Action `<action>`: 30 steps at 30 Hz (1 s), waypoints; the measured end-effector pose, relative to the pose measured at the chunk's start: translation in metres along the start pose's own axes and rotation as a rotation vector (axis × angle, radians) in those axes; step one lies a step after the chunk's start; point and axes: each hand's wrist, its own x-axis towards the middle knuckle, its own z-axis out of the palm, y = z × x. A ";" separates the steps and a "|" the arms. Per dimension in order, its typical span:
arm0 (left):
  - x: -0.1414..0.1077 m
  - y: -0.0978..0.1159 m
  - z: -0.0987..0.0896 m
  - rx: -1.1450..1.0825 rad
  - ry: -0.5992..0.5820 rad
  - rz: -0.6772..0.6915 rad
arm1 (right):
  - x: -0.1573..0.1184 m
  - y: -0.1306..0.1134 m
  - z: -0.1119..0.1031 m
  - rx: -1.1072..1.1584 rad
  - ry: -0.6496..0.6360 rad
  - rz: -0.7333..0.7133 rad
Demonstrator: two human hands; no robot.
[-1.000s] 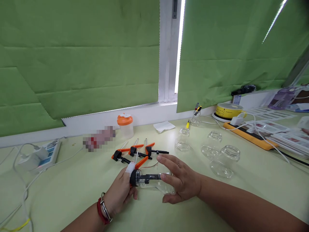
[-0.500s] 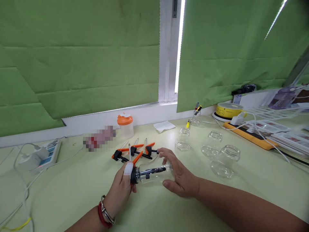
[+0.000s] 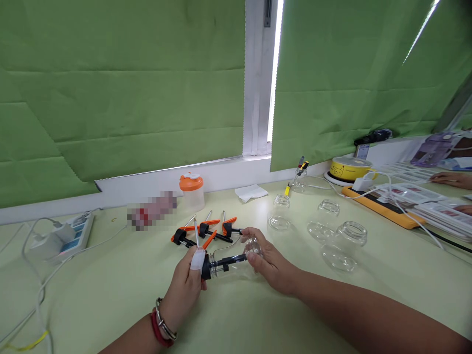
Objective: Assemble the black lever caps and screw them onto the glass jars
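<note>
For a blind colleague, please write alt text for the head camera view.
Two bare hands hold a clear bottle sideways above a pale green table: left hand at its black pump cap, right hand at its base. Behind lie three orange-black pumps and empty clear bottles.

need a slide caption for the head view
Both hands, left and right, hold a clear bottle sideways above the table.

3 empty glass jars (image 3: 326, 223) stand near an orange-lidded cup (image 3: 191, 191).
</note>
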 end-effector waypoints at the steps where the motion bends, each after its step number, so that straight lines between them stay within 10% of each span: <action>1: 0.000 -0.001 0.000 0.002 -0.001 0.023 | 0.001 0.000 0.000 0.035 -0.001 0.040; 9: 0.000 -0.005 -0.002 0.117 -0.076 0.179 | 0.010 -0.008 0.001 0.356 -0.063 0.488; 14: 0.001 -0.003 -0.003 0.160 -0.092 0.229 | 0.011 -0.004 0.003 0.436 -0.040 0.515; 30: 0.016 0.002 -0.009 -0.207 -0.049 -0.317 | 0.003 -0.005 -0.012 -0.236 -0.181 -0.120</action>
